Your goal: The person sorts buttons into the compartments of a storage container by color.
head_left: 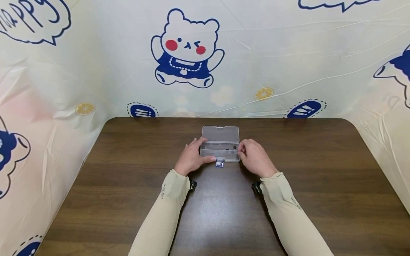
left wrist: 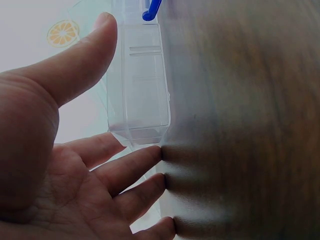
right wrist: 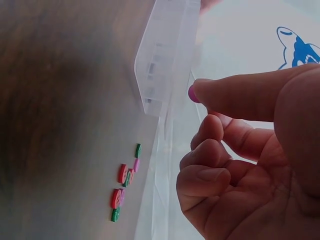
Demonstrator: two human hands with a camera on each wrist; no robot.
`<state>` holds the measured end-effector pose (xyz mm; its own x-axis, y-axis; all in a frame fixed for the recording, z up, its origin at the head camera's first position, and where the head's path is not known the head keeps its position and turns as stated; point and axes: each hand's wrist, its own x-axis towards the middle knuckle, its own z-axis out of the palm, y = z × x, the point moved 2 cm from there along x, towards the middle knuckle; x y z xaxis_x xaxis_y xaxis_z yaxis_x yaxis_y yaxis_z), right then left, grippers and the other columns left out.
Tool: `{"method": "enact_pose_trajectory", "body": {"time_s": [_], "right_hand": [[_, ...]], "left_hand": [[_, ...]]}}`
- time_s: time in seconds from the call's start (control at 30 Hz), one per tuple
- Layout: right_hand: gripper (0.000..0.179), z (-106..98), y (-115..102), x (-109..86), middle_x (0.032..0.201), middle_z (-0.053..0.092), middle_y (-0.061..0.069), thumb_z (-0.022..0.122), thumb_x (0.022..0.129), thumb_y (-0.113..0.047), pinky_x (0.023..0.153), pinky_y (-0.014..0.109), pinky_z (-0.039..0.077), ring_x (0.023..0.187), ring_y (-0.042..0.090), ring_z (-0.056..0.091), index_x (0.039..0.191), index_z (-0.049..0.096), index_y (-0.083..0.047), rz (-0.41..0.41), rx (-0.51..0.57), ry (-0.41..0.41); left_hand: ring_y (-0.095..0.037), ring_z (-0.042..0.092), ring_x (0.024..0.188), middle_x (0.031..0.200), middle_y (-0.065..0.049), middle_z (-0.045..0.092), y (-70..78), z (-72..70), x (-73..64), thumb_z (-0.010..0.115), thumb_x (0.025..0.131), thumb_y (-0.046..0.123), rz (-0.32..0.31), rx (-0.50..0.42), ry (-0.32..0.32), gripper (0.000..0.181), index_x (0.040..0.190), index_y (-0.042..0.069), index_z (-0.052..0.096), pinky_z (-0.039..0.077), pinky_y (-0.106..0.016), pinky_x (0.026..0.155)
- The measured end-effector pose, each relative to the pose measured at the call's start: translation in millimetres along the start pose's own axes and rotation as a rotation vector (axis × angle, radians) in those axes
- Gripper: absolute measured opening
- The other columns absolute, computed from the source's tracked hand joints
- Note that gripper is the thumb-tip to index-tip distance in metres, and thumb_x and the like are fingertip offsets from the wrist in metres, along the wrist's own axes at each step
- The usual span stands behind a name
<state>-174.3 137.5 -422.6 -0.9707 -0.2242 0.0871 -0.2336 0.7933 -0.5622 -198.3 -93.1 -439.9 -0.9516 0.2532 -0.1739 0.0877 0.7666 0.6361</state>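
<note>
Button (right wrist: 192,93) in right hand (right wrist: 250,155), "Happy" (head_left: 30,16) on backdrop (head_left: 272,46)

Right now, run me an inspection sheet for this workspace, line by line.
Surface: brown wood-look table, glare near the front.
Job's things: clear compartment box, lid open, blue latch at front; small dark pieces in the rear right compartment; red, green and pink buttons on the table off the box's right end.
Clutter: nothing seen.
Left hand: at the box's left end, fingers loosely extended.
Right hand: pinches a pink piece at the box's right end.
Cables: none clearly seen.
Surroundings: pale cartoon-print cloth behind and at both sides.
</note>
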Motion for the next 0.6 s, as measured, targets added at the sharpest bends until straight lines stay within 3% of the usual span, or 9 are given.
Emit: {"method": "enact_pose_trajectory", "body": {"time_s": [0.6], "right_hand": [[0.007, 3.2, 0.9, 0.6, 0.086, 0.056, 0.005, 0.066, 0.094, -0.006, 0.072, 0.037, 0.047, 0.08, 0.022, 0.053, 0.089, 0.062, -0.007, 0.017, -0.011, -0.039]], "left_hand": [[-0.029, 0.023, 0.151, 0.157, -0.013, 0.04, 0.0, -0.3, 0.2, 0.082, 0.084, 0.038, -0.009, -0.004, -0.009, 0.079, 0.15, 0.013, 0.046, 0.012, -0.051, 0.124]]}}
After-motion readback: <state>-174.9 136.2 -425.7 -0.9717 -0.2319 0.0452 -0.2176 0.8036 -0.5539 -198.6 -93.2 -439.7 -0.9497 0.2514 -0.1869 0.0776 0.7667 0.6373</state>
